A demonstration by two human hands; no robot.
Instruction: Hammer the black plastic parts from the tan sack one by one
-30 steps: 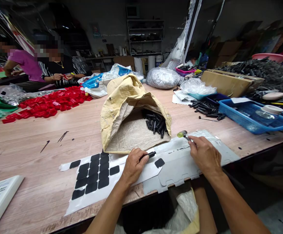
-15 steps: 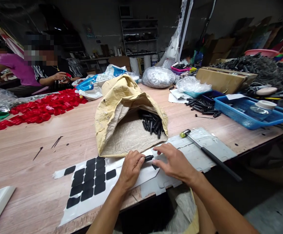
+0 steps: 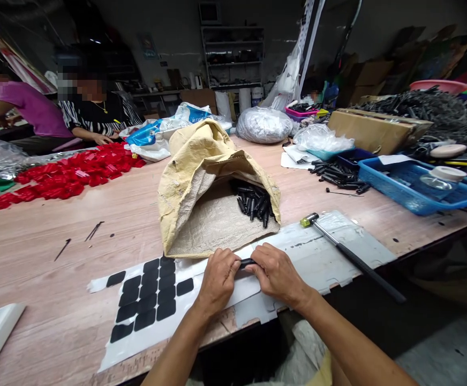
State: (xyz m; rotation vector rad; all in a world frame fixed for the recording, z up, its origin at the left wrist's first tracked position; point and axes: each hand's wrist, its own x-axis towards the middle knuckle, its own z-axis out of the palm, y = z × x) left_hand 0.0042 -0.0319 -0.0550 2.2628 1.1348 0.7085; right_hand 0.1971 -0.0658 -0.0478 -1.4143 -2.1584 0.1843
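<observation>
Fingers of the left hand (image 3: 219, 279) and right hand (image 3: 277, 272) pinch a black piece (image 3: 246, 262) near the front edge of the worktop (image 3: 52, 289).

Head camera, forward and downward over worktable (image 3: 129, 214), left hand (image 3: 219, 273), right hand (image 3: 276, 271) close

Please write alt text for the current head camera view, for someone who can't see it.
A person's left hand and right hand hold a small black part between them at a table. Beyond, an open yellow sack holds more black parts; a hammer lies to the right.
</observation>
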